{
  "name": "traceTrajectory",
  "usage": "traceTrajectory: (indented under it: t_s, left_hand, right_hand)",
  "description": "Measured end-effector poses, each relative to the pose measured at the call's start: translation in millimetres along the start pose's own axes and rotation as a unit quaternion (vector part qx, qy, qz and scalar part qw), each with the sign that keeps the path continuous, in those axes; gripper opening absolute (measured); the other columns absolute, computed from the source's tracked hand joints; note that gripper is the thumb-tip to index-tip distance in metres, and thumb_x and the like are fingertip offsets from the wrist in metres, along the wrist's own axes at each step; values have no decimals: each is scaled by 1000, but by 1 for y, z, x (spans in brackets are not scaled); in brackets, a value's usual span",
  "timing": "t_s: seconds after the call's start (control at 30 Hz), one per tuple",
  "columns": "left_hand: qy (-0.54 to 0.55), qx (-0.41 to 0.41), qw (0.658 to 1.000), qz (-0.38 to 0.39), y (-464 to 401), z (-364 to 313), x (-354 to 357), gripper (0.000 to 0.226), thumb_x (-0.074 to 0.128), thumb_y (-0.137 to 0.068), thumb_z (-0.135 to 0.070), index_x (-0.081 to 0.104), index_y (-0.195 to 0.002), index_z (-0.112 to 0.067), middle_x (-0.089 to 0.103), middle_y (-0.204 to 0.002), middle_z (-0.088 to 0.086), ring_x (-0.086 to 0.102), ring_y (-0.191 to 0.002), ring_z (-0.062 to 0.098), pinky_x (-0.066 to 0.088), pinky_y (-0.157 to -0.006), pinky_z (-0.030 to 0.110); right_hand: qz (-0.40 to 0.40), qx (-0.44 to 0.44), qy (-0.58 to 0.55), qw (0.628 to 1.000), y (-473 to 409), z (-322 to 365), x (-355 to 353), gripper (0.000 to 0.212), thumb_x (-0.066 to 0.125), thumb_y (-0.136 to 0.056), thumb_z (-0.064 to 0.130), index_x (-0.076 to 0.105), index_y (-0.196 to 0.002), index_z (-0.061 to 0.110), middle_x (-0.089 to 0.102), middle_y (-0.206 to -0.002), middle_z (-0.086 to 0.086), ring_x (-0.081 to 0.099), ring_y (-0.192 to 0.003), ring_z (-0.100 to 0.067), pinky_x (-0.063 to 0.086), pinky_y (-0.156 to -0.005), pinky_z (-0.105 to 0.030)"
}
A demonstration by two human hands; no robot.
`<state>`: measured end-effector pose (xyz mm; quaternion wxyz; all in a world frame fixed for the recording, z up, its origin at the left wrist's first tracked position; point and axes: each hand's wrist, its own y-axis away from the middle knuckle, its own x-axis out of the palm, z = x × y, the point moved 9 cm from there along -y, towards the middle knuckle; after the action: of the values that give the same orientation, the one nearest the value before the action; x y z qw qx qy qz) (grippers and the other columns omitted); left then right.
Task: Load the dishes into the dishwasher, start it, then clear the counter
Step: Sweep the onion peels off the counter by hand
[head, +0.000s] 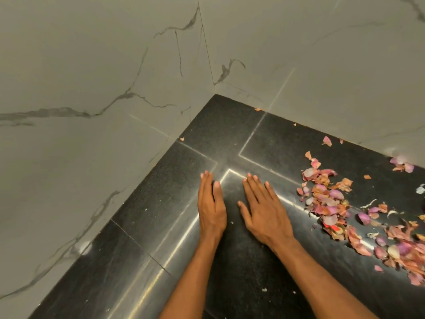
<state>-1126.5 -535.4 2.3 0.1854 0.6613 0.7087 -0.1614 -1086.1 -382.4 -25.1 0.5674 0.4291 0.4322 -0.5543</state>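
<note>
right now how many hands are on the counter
2. The left hand lies flat on the black counter near the wall corner; the right hand lies flat just beside it, left of the onion peels.

This is a kitchen, most likely in a home. A polished black stone bench (pixel 241 268) runs into a corner where two walls (pixel 92 65) of large white tiles with grey marble veining meet. Dry pink and orange onion peels (pixel 331 201) lie scattered and heaped on the bench at the right, the sort of scraps that food preparation leaves.
</note>
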Motion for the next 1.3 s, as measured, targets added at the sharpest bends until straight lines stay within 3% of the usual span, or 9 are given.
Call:
traceTrajectory:
  t_s: [0.17, 0.37, 0.5, 0.67, 0.77, 0.9, 0.97, 1.13, 1.3]
  left_hand:
    - [-159, 41, 986, -10, -92, 0, -29, 63, 38, -107, -41, 22, -159, -10, 18, -167, 6, 8, -155, 14, 12, -127, 41]
    - [-392, 105, 913, 26, -170, 12, -29, 71, 28, -105, -52, 21, -157, -5, 25, -163, 17, 22, -151, 31, 20, -124, 49]
    - [-354, 93, 930, 26, -170, 3, -7, 74, 30, -103, -59, 26, -157, -8, 29, -162, 14, 25, -150, 28, 15, -125, 49]
    - [-232, 208, 935, 171, -121, -52, 55, 59, 31, -108, -45, 20, -160, -18, 22, -166, 4, 24, -151, 16, 21, -125, 43]
    - [-193, 297, 920, 165, -111, -92, 72, 52, 28, -110, -37, 24, -159, -20, 20, -167, 0, 18, -153, 7, 13, -127, 36]
    - [-260, 160, 951, 39, -176, -61, 42, 59, 24, -108, -46, 27, -157, -14, 21, -166, 9, 15, -154, 19, 11, -127, 47]
    - [-334, 80, 938, 34, -203, -23, 24, 66, 20, -107, -51, 21, -158, -10, 15, -167, 13, 11, -155, 24, 9, -126, 51]
    - [-425, 104, 895, 85, -195, -12, 55, 83, 3, -100, -69, 6, -161, -12, -3, -168, 11, -4, -155, 24, -1, -126, 48]
    - [-284, 251, 892, 246, -119, -86, 164, 68, 12, -106, -57, 19, -160, -15, 9, -168, 3, 4, -156, 17, 2, -127, 44]
  right_hand:
    - [1, -2, -13, 1000, -2, -1, -4, 70, 22, -108, 53, 10, -166, 16, 4, -173, -2, -4, -159, -10, 4, -131, -38]
    - [-17, 5, -32, 999, 1, -1, -5, 69, 27, -108, 54, 17, -165, 16, 11, -173, -2, 2, -160, -11, 8, -130, -39]
    - [-16, 2, -43, 999, 1, -1, -4, 69, 26, -108, 54, 17, -165, 16, 10, -173, -1, 0, -160, -11, 10, -130, -40]
    - [-15, 5, -43, 999, 0, -1, -3, 69, 30, -107, 53, 22, -164, 16, 15, -172, -2, 5, -160, -11, 11, -129, -40]
    - [-23, 5, -39, 999, 1, 0, -5, 68, 32, -107, 53, 27, -163, 15, 21, -171, -3, 9, -160, -12, 11, -129, -40]
    - [-28, 5, -38, 999, 1, -1, -6, 67, 39, -106, 50, 33, -161, 13, 24, -170, -4, 14, -159, -14, 14, -129, -40]
    - [-28, 5, -38, 999, 1, -1, -6, 68, 39, -106, 50, 32, -162, 13, 23, -171, -4, 14, -159, -14, 12, -128, -39]
    - [-34, 3, -47, 998, 0, 0, -4, 68, 42, -104, 50, 36, -160, 11, 26, -170, -6, 16, -159, -16, 16, -126, -41]
    - [-38, -6, -50, 998, -1, 2, -9, 66, 45, -103, 49, 42, -158, 12, 36, -165, -6, 22, -157, -16, 18, -126, -39]
